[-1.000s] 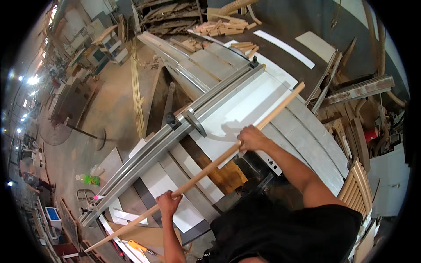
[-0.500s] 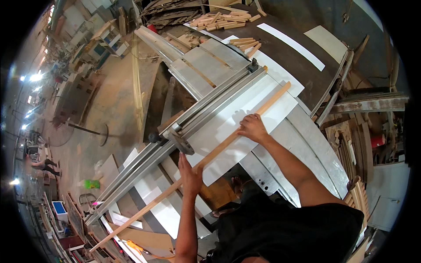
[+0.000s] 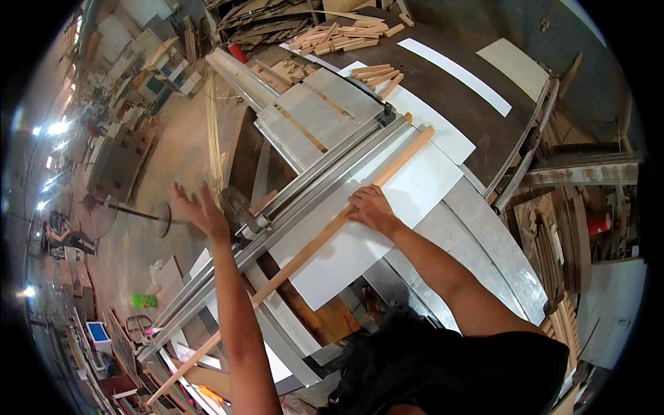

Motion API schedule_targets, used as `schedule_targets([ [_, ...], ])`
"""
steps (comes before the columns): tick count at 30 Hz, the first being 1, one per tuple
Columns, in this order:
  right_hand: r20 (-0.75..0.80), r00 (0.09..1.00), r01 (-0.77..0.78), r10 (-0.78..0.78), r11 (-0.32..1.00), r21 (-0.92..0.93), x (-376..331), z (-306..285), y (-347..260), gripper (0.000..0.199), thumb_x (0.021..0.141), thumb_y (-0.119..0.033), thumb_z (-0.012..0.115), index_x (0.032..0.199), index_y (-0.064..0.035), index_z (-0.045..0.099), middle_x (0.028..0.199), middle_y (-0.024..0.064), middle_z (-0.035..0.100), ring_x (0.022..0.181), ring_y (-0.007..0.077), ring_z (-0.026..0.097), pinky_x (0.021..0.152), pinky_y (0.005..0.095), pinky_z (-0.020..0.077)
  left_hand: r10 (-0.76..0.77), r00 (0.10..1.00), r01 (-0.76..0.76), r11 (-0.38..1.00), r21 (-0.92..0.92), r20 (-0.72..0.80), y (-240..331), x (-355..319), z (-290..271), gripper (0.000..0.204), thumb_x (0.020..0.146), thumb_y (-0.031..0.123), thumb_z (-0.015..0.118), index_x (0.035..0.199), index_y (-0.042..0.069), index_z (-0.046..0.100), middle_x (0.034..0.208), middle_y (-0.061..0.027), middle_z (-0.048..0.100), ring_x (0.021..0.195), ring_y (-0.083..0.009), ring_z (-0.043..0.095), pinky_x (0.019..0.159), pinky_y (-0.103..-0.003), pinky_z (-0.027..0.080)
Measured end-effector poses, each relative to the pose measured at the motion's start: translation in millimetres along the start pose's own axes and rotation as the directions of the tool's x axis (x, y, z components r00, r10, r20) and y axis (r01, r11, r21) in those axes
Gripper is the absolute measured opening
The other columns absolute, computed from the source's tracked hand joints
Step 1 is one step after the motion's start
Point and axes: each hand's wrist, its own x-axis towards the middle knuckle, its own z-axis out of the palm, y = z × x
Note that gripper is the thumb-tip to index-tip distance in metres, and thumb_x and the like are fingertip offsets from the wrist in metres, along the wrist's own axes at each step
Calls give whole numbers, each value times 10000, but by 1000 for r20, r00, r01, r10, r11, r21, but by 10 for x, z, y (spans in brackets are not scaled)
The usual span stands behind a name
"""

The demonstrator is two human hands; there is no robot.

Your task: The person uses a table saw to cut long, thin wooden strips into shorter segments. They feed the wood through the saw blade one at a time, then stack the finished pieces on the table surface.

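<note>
A long, narrow wooden strip [image 3: 301, 257] lies diagonally across a white board [image 3: 415, 190], close alongside a metal rail fence [image 3: 319, 185]. My right hand [image 3: 372, 207] is closed over the strip's upper half, fingers wrapped across it. My left hand [image 3: 202, 211] is raised, fingers spread, with nothing in it. It is beyond the rail, beside a dark metal stop [image 3: 240, 207] that is swung to the rail's far side. The strip's lower part passes behind my left forearm.
A metal sliding table [image 3: 311, 114] lies beyond the rail. Short wood pieces [image 3: 346, 34] are piled on a dark bench [image 3: 443, 76] at the back. A standing fan [image 3: 162, 218] is on the floor to the left. A yellow-orange tool [image 3: 209, 394] lies at lower left.
My left hand has left the strip and moved up and left past the rail. The metal stop has swung from over the white board to the far side. The strip shifted slightly left.
</note>
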Motion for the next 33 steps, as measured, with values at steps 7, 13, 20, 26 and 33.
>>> schedule_targets([
  [7, -72, 997, -11, 12, 1000, 15, 156, 85, 15, 472, 731, -412, 819, 1058, -85, 728, 1096, 52, 702, 1150, 242, 600, 1056, 411, 382, 112, 544, -658, 672, 339, 832, -24, -1181, 559, 1027, 675, 380, 891, 1479, -16, 390, 1587, -241, 328, 1491, -423, 283, 1214, -545, 228],
  [13, -66, 998, -12, 13, 1000, 21, 381, 230, -113, 450, 692, -405, 829, 979, -78, 716, 1036, 56, 685, 1107, 248, 596, 1077, 424, 383, -199, 519, -550, 667, 503, 831, -641, -1478, 287, 1134, 654, 414, 906, 1534, 9, 316, 1614, -233, 278, 1511, -401, 247, 1210, -562, 225],
  [20, -163, 986, 32, -32, 999, -2, 419, 341, -64, 463, 716, -424, 831, 1001, -82, 703, 1051, 70, 660, 1134, 268, 571, 1118, 459, 352, -112, 578, -587, 632, 507, 809, -796, -1559, 353, 1119, 654, 406, 906, 1531, 26, 325, 1601, -224, 301, 1478, -397, 300, 1198, -559, 239],
  [26, 114, 993, -37, 33, 999, 25, 431, 60, 53, 621, 631, -594, 834, 984, -96, 715, 1058, 72, 646, 1111, 250, 562, 1056, 467, 328, -118, 549, -574, 666, 477, 827, -715, -1597, 337, 1043, 616, 458, 909, 1461, 101, 413, 1602, -203, 304, 1472, -400, 297, 1181, -615, 209],
  [33, 403, 913, -96, 65, 994, 57, 658, -132, 197, 615, 627, -643, 822, 838, -74, 724, 944, 80, 666, 998, 285, 610, 1044, 482, 333, -33, 461, -648, 670, 362, 887, -770, -1697, 263, 453, 665, 391, 887, 1005, 160, 696, 1606, -189, 303, 1485, -421, 268, 1138, -688, 196],
])
